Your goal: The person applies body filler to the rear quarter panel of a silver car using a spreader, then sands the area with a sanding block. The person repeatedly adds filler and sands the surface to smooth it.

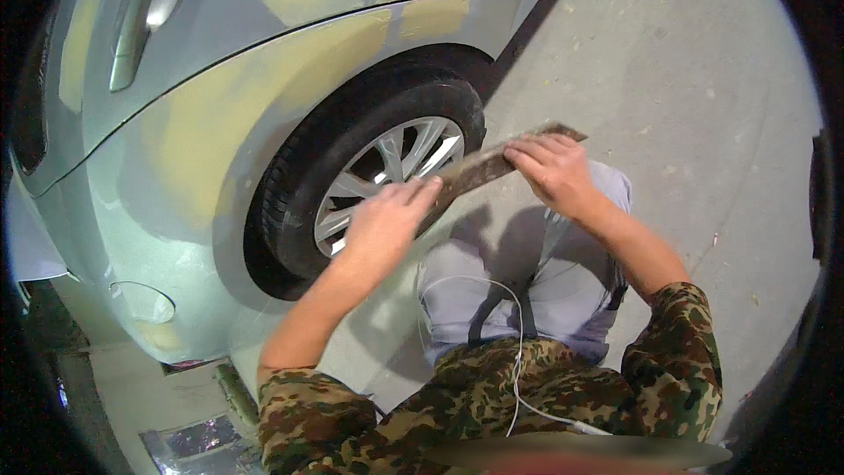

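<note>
A long, narrow sanding board (479, 174), brown and worn, is held up in both hands in front of the car wheel (396, 158). My left hand (391, 211) grips its near left end, the fingers slightly smeared by motion. Closer to the far right end, my right hand (556, 171) has its fingers bent over the top edge. The board tilts upward to the right, above my knees and apart from the car body. The board's underside is hidden.
A silver-green car body (88, 185) fills the left, with yellow filler patches (220, 114) and grey sanded areas round the wheel arch. A white cable (519, 334) hangs over my lap. Grey concrete floor (703, 123) spreads to the right.
</note>
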Demonstrator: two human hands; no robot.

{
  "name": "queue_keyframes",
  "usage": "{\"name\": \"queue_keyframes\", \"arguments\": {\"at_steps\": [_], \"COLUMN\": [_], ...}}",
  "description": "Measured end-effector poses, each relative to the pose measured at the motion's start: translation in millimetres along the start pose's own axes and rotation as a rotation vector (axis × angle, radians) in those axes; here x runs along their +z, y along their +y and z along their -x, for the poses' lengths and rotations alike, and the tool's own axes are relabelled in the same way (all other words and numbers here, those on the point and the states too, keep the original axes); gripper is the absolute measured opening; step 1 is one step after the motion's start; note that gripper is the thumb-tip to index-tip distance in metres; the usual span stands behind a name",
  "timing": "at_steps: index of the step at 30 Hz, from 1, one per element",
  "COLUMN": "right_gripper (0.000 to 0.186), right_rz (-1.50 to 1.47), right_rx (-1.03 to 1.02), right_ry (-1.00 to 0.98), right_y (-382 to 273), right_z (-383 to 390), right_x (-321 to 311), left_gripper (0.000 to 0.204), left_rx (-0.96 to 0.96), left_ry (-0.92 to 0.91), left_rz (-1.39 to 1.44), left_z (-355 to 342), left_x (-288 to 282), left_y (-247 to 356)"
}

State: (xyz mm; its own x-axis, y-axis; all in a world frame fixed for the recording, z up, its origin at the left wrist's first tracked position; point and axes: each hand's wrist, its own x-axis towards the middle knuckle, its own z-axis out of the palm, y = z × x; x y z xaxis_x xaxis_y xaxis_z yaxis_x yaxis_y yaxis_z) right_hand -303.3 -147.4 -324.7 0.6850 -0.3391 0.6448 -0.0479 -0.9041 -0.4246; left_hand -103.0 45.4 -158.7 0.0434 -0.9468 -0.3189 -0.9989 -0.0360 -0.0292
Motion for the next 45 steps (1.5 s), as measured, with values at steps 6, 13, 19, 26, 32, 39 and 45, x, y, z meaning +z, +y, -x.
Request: {"name": "queue_keyframes", "arguments": {"at_steps": [6, 13, 19, 26, 32, 39, 45], "right_gripper": [0.042, 0.039, 0.046, 0.046, 0.048, 0.041, 0.042], "right_rz": [-0.079, -0.137, -0.196, -0.178, -0.163, -0.150, -0.179], "right_rx": [0.119, 0.215, 0.259, 0.301, 0.290, 0.278, 0.277], "right_ry": [0.243, 0.654, 0.786, 0.818, 0.829, 0.853, 0.835], "right_y": [-30, -36, -37, -43, -46, -44, -47], "right_z": [-47, -138, -176, -181, -187, -192, -192], "right_x": [33, 68, 85, 94, 99, 105, 113], "left_gripper": [0.061, 0.060, 0.059, 0.058, 0.056, 0.057, 0.058], "left_rx": [0.036, -0.062, -0.107, -0.136, -0.141, -0.106, -0.095], "left_ry": [0.058, 0.119, 0.142, 0.140, 0.169, 0.171, 0.179], "left_rz": [-0.380, -0.728, -0.863, -0.915, -0.949, -0.968, -0.929], "left_z": [-1, -18, -24, -11, -5, -6, -1], "left_x": [-80, -148, -160, -163, -166, -162, -153], "left_y": [14, 7, -5, -11, -14, -25, -41]}}
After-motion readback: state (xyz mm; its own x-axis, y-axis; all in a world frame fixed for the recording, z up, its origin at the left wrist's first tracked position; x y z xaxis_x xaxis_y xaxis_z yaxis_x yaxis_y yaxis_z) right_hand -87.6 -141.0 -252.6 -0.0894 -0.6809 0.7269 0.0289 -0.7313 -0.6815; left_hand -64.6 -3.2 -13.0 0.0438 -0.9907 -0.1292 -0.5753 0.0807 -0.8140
